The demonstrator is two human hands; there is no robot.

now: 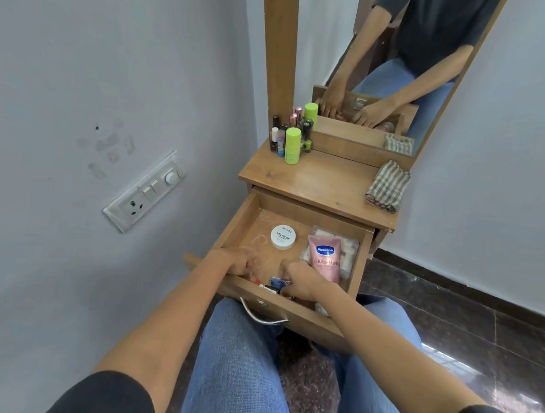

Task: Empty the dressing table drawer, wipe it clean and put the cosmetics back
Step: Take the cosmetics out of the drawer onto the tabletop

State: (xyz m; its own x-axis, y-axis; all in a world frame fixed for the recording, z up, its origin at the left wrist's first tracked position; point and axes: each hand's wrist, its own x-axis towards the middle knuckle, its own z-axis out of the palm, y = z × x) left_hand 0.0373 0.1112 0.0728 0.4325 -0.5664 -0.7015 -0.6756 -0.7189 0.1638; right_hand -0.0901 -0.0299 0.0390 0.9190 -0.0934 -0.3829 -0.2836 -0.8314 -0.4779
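Stage one: digging along drawer (297, 210) front edge with left hand (237, 264) and right hand (303, 280) curling, hold untellable; Vaseline tube (324, 259), nail polish tub (282, 237), wiping awaiting.

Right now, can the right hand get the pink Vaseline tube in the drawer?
Probably yes. The right hand is in the open drawer beside the pink Vaseline tube, which lies uncovered on a clear packet.

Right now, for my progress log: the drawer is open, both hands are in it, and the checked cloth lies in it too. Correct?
No. The head view shows the checked cloth on the tabletop, at its right edge, not in the drawer. The drawer is open, with the left hand and right hand in it.
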